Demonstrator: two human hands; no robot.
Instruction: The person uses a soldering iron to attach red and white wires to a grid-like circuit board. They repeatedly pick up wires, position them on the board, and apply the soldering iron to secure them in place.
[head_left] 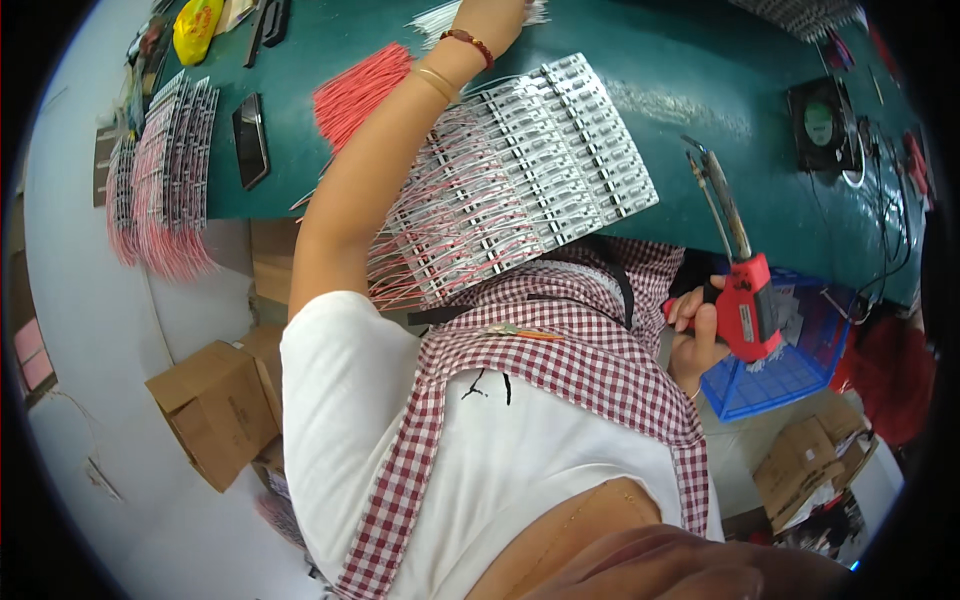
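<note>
My right hand [695, 335] is closed around the grip of a red and black soldering gun [745, 310], its metal tip and thin feed tube pointing up over the table edge. My left arm stretches across the work to the top of the view, where my left hand [492, 25] is over a bundle of white wires [435, 22]; its fingers are largely cut off. Under that forearm lies a panel of small grey circuit boards [560, 150] in rows. Red and white wires run from many of its boards on the left side. A thick bundle of red wires [360, 95] lies beside the panel.
The green table [690, 60] holds a phone [251, 140], stacked wired boards [175, 150], a yellow bag [197, 30] and a black fan [825, 122] with cables. Below are a blue plastic crate [745, 395] and cardboard boxes [220, 405]. More boards sit at the far right.
</note>
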